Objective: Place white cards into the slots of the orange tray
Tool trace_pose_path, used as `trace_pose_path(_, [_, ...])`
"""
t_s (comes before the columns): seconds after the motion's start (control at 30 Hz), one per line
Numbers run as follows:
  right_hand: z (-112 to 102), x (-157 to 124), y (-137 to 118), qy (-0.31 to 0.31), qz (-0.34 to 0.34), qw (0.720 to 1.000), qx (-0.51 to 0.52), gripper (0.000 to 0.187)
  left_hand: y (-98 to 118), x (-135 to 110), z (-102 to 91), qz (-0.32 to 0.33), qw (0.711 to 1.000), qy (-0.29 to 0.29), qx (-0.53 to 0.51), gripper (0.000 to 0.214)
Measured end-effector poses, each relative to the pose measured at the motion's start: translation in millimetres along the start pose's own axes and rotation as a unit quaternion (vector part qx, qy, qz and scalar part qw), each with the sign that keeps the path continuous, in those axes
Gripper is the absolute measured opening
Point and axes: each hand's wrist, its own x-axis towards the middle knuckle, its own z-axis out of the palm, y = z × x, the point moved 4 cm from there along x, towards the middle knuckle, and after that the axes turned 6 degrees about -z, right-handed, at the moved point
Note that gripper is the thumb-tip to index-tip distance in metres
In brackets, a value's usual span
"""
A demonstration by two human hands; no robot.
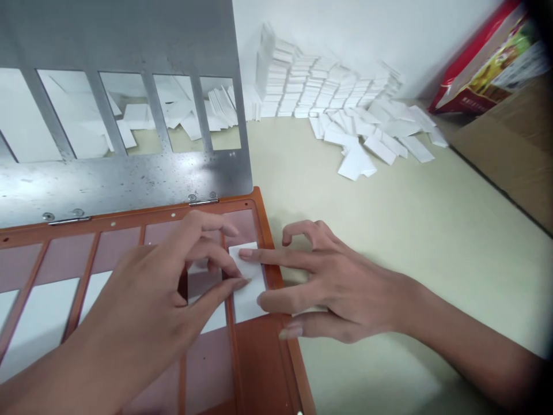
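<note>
My left hand reaches in from the lower left, its fingertips meeting at the left edge of a white rectangular card. That card lies in the rightmost slot of an orange-brown slotted frame. My right hand comes from the right with its fingers spread, the index fingertip on the card and the middle fingertip at its lower edge. More white cards lie in the slots to the left. My left hand hides part of them.
A hinged steel plate with rectangular windows stands open behind the frame. Stacked white cards rise against the wall, with loose ones in front on a pale green table. A cardboard box and a red package sit at the right.
</note>
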Motion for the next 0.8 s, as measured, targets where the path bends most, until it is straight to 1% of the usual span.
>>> trace_pose_path(0.17, [-0.2,0.9,-0.9,0.016,-0.015,1.000,-0.007,0.040,6.4,6.2,0.5,0.009,0.999,-0.042,0.026,0.023])
trace_pose_path(0.3, [0.5,0.1,-1.5,0.009,-0.020,1.000,-0.010,0.046,12.0,9.5,-1.2,0.008,0.998,-0.064,0.024,0.023])
trace_pose_path(0.5, [-0.5,0.2,-1.2,-0.008,-0.002,1.000,-0.020,0.048,7.9,7.0,-0.3,0.000,0.998,-0.058,0.021,0.024])
trace_pose_path(0.57, [-0.1,-0.1,-2.5,-0.013,0.005,1.000,-0.023,0.048,7.8,6.5,-0.6,0.004,0.999,-0.046,0.024,0.022])
trace_pose_path(0.73, [3.3,-1.7,-7.6,-0.011,0.031,0.998,-0.057,0.049,8.8,5.4,-2.9,0.003,0.997,-0.021,0.076,0.023])
trace_pose_path(0.8, [4.1,-1.7,-9.1,-0.009,0.035,0.997,-0.067,0.049,7.2,3.9,-4.0,0.003,0.997,-0.014,0.079,0.025])
